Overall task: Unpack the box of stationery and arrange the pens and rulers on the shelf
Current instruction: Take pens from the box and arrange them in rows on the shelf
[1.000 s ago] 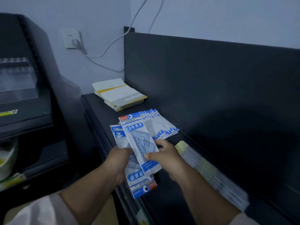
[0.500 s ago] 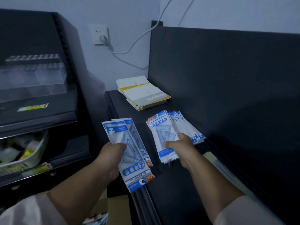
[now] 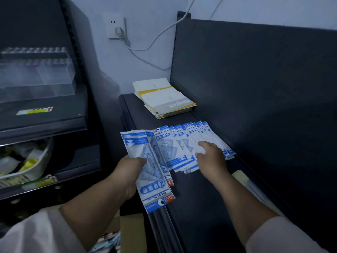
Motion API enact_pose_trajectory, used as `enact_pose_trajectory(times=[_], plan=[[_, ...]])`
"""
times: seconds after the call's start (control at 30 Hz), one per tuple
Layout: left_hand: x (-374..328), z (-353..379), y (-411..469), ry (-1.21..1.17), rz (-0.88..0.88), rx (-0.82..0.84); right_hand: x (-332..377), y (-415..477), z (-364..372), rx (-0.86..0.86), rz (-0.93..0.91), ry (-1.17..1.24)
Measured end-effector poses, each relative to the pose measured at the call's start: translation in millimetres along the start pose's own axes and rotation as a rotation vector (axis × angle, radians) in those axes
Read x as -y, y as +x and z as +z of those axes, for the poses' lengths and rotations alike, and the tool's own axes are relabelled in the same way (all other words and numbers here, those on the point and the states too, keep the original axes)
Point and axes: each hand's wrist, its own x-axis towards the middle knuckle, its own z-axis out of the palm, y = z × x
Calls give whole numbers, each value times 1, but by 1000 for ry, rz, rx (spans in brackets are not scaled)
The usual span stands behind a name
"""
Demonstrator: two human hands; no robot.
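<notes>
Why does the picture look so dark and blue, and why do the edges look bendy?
Head view: the light is dim and bluish, so the black shelf hides detail; the wall is brightest; the wide lens tilts the rack post; the print on the ruler packs in the left hand is sharp.

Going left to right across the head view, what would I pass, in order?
A clear plastic organiser → left hand gripping a bundle of ruler packs → right hand resting on the fanned ruler packs → dark back panel.
</notes>
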Motion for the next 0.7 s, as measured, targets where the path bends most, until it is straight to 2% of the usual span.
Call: enact_pose_trajectory(times=[0.07, 0.13, 0.2, 0.27, 0.37, 0.43, 0.57, 0.63, 0.7], plan=[[0, 0, 0, 3, -1, 10, 3, -9, 5, 52, -169, -165], [0, 0, -1, 5, 1, 17, 6, -16, 11, 201, -272, -310], [-1, -2, -2, -1, -1, 25, 5, -20, 17, 349, -279, -448], [-2, -4, -4, -5, -2, 42, 5, -21, 19, 369, -249, -460], [-5, -7, -8, -9, 5, 77, 14, -24, 17, 175, -231, -248], [-7, -9, -10, -4, 16, 125, 27, -25, 10, 117, -167, 49], [-11, -10, -18, 71, 26, 217, 56, -31, -9, 261, 92, 694], [-12, -10, -22, 121, 31, 263, 62, -34, -16, 346, 201, 875], [-14, -9, -26, 170, 30, 310, 64, -38, -20, 389, 210, 957]])
